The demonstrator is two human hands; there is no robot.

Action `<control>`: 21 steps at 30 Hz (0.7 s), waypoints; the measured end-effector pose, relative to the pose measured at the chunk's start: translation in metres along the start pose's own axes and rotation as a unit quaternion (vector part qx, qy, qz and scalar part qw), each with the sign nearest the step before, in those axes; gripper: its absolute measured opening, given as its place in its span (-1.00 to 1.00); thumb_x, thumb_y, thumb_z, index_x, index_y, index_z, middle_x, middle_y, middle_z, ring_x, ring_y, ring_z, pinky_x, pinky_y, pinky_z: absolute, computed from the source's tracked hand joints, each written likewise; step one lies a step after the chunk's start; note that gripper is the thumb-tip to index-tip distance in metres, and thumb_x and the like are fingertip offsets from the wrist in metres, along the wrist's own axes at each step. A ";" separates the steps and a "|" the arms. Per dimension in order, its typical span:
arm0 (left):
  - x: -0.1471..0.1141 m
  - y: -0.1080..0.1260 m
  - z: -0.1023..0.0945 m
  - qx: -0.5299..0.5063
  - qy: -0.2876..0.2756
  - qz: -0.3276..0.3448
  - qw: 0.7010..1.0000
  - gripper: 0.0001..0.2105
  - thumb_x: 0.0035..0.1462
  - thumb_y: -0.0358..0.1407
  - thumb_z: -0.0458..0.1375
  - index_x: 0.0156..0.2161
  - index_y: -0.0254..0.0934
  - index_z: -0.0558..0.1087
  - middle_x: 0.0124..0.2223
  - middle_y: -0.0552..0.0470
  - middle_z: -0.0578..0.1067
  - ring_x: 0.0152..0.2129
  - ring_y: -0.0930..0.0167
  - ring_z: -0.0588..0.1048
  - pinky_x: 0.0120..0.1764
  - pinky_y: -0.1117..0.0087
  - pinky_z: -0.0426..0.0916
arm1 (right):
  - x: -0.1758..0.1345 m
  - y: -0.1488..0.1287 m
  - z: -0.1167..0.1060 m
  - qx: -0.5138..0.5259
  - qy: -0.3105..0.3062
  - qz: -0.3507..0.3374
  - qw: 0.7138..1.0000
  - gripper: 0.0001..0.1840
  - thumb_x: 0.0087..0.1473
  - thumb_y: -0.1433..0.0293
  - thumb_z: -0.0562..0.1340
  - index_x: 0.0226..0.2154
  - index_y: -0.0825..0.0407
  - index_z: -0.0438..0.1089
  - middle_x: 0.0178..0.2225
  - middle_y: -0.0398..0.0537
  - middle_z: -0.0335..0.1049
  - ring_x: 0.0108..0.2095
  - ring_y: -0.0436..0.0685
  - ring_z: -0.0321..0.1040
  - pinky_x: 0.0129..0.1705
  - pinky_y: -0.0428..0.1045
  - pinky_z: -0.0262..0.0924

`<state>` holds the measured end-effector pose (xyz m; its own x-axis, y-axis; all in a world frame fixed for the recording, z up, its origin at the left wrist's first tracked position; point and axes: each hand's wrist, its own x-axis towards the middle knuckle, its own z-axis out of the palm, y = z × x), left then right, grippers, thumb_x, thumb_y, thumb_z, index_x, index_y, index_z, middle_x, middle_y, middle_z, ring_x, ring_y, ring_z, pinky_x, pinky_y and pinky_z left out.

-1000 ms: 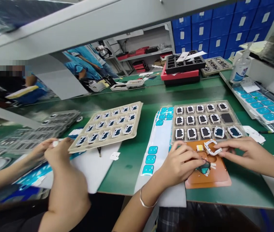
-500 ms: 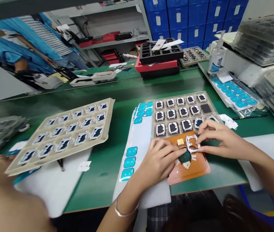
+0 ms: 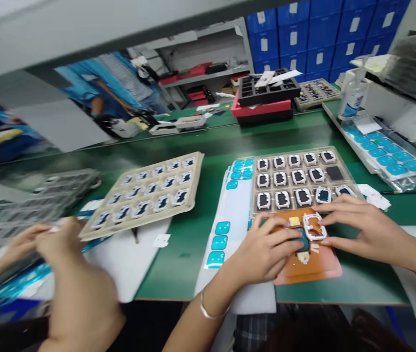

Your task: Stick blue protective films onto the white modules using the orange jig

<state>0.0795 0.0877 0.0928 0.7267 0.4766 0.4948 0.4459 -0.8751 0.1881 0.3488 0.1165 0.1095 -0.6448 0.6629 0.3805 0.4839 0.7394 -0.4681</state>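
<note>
On an orange mat (image 3: 321,266) in front of me lies a white, rounded-square frame (image 3: 308,230) with an open middle. My right hand (image 3: 358,225) pinches its right side between thumb and fingers. My left hand (image 3: 270,247), bracelet at its wrist, curls its fingertips onto a dark teal rounded piece (image 3: 305,237) just below the frame; its thumb is mostly hidden. A small yellow square (image 3: 294,221) sits by the frame's left side. Behind the mat stands a clear tray (image 3: 346,167) with rows of similar white frames with dark centres; one pocket holds no frame.
Left of the tray lies a white sheet (image 3: 235,203) with teal stickers. A beige tray (image 3: 193,193) of parts stands farther left, beside a co-worker's hands (image 3: 59,239). Bagged teal stickers (image 3: 387,151), a pump bottle (image 3: 352,100) and stacked trays (image 3: 413,73) are at the right.
The view has swung left, shifting everything right. A co-worker's blurred hands are now together left of the beige tray. My right fingers have spread slightly along the frame's edge.
</note>
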 end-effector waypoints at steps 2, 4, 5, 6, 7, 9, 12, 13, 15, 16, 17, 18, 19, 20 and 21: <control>0.000 0.002 0.002 0.000 -0.007 -0.010 1.000 -0.74 0.24 -0.44 -0.01 -0.07 -0.22 0.46 -0.04 0.05 0.59 -0.09 0.27 0.38 -0.01 0.15 0.17 | -0.001 0.002 0.001 -0.009 0.006 -0.010 1.000 -0.85 0.13 0.22 0.30 -0.27 -0.09 0.51 -0.03 -0.05 0.52 -0.14 0.27 0.42 -0.18 0.19 0.34; 0.000 0.002 0.004 0.011 -0.003 -0.026 1.000 -0.74 0.23 -0.45 0.00 -0.09 -0.21 0.48 -0.05 0.06 0.59 -0.10 0.29 0.38 -0.03 0.17 0.17 | -0.001 0.004 0.003 -0.020 0.012 -0.029 0.999 -0.87 0.14 0.23 0.29 -0.27 -0.10 0.50 -0.04 -0.06 0.53 -0.16 0.26 0.41 -0.20 0.18 0.34; -0.001 0.002 0.005 0.017 0.000 -0.033 0.999 -0.75 0.23 -0.45 0.01 -0.09 -0.20 0.49 -0.05 0.08 0.59 -0.10 0.30 0.38 -0.04 0.18 0.17 | -0.001 0.005 0.004 -0.026 0.014 -0.038 0.999 -0.87 0.14 0.24 0.28 -0.26 -0.10 0.49 -0.04 -0.06 0.53 -0.17 0.26 0.41 -0.21 0.18 0.34; -0.001 0.002 0.006 0.022 0.004 -0.037 0.999 -0.75 0.23 -0.45 0.02 -0.10 -0.18 0.49 -0.05 0.09 0.59 -0.10 0.30 0.38 -0.04 0.18 0.17 | -0.001 0.006 0.004 -0.033 0.018 -0.046 0.998 -0.88 0.14 0.25 0.28 -0.26 -0.09 0.49 -0.05 -0.06 0.53 -0.18 0.25 0.41 -0.21 0.17 0.34; -0.001 0.002 0.007 0.024 0.005 -0.038 0.999 -0.75 0.22 -0.45 0.03 -0.10 -0.17 0.49 -0.06 0.10 0.59 -0.10 0.31 0.38 -0.04 0.18 0.17 | -0.002 0.006 0.005 -0.038 0.025 -0.052 0.998 -0.89 0.14 0.27 0.28 -0.26 -0.08 0.49 -0.05 -0.05 0.53 -0.19 0.24 0.41 -0.22 0.17 0.34; -0.002 0.003 0.008 0.018 0.008 -0.036 0.999 -0.75 0.22 -0.45 0.02 -0.10 -0.16 0.48 -0.07 0.11 0.59 -0.09 0.30 0.37 -0.03 0.16 0.17 | -0.001 0.005 0.007 -0.044 0.041 -0.062 0.996 -0.91 0.13 0.33 0.28 -0.27 -0.07 0.48 -0.06 -0.04 0.54 -0.21 0.22 0.40 -0.23 0.14 0.33; -0.002 0.004 0.007 -0.010 0.051 -0.059 0.997 -0.76 0.20 -0.48 -0.02 -0.18 -0.19 0.46 -0.08 0.06 0.58 -0.09 0.28 0.36 -0.03 0.16 0.21 | 0.002 -0.001 0.010 -0.037 0.074 -0.082 0.993 -0.92 0.10 0.40 0.29 -0.27 -0.03 0.46 -0.08 0.00 0.54 -0.26 0.17 0.38 -0.24 0.11 0.31; -0.002 0.004 0.007 -0.026 0.076 -0.077 0.994 -0.76 0.20 -0.50 -0.03 -0.22 -0.21 0.45 -0.09 0.04 0.57 -0.10 0.28 0.36 -0.04 0.17 0.23 | 0.003 -0.004 0.011 -0.029 0.082 -0.089 0.992 -0.91 0.10 0.41 0.30 -0.27 -0.02 0.45 -0.08 0.01 0.54 -0.29 0.15 0.37 -0.25 0.10 0.31; -0.001 0.005 0.006 -0.058 0.125 -0.121 0.983 -0.79 0.21 -0.51 -0.04 -0.24 -0.23 0.42 -0.12 -0.01 0.54 -0.13 0.30 0.36 -0.04 0.18 0.26 | 0.006 -0.009 0.015 -0.009 0.093 -0.103 0.990 -0.89 0.09 0.43 0.31 -0.26 -0.01 0.45 -0.09 0.01 0.55 -0.32 0.11 0.36 -0.25 0.09 0.31; -0.001 0.005 0.005 -0.070 0.139 -0.140 0.978 -0.82 0.22 -0.48 -0.01 -0.21 -0.23 0.41 -0.12 -0.03 0.52 -0.14 0.31 0.36 -0.03 0.18 0.26 | 0.007 -0.011 0.017 0.001 0.097 -0.108 0.989 -0.89 0.08 0.43 0.31 -0.26 0.00 0.45 -0.10 0.02 0.55 -0.33 0.10 0.36 -0.25 0.09 0.31; 0.000 0.005 0.005 -0.075 0.143 -0.153 0.975 -0.86 0.22 -0.44 0.04 -0.17 -0.23 0.41 -0.11 -0.04 0.50 -0.13 0.30 0.36 -0.02 0.17 0.26 | 0.009 -0.013 0.019 0.007 0.100 -0.112 0.989 -0.88 0.08 0.43 0.31 -0.25 0.00 0.45 -0.10 0.02 0.55 -0.33 0.09 0.35 -0.24 0.10 0.31; 0.000 0.005 0.004 -0.075 0.141 -0.161 0.974 -0.85 0.20 -0.38 0.11 -0.11 -0.23 0.41 -0.09 -0.05 0.49 -0.11 0.28 0.35 -0.02 0.15 0.26 | 0.009 -0.014 0.022 0.011 0.102 -0.114 0.988 -0.88 0.08 0.42 0.31 -0.26 0.01 0.45 -0.10 0.03 0.55 -0.32 0.10 0.34 -0.23 0.10 0.32; 0.000 0.005 0.004 -0.073 0.133 -0.167 0.974 -0.78 0.18 -0.32 0.18 -0.06 -0.23 0.40 -0.07 -0.06 0.48 -0.09 0.26 0.34 -0.01 0.13 0.25 | 0.010 -0.014 0.024 0.014 0.101 -0.113 0.988 -0.88 0.08 0.40 0.32 -0.26 0.01 0.46 -0.09 0.03 0.55 -0.31 0.10 0.33 -0.23 0.10 0.33; 0.000 0.005 0.004 -0.070 0.123 -0.170 0.975 -0.70 0.14 -0.26 0.24 -0.02 -0.23 0.39 -0.05 -0.07 0.47 -0.08 0.24 0.33 -0.01 0.12 0.25 | 0.010 -0.013 0.026 0.016 0.099 -0.110 0.989 -0.88 0.07 0.39 0.33 -0.27 0.01 0.46 -0.08 0.03 0.55 -0.31 0.11 0.30 -0.24 0.09 0.34; 0.000 0.005 0.004 -0.068 0.113 -0.173 0.976 -0.64 0.12 -0.21 0.27 0.00 -0.22 0.39 -0.05 -0.07 0.46 -0.08 0.23 0.32 -0.02 0.12 0.26 | 0.010 -0.013 0.027 0.020 0.094 -0.106 0.990 -0.88 0.07 0.38 0.33 -0.27 0.01 0.47 -0.07 0.02 0.55 -0.31 0.11 0.28 -0.26 0.09 0.34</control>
<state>0.0841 0.0837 0.0906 0.4046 0.7277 0.5539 0.5592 -0.6761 0.4798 0.3201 0.1105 0.0976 -0.6059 0.5068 0.6132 0.3244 0.8612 -0.3913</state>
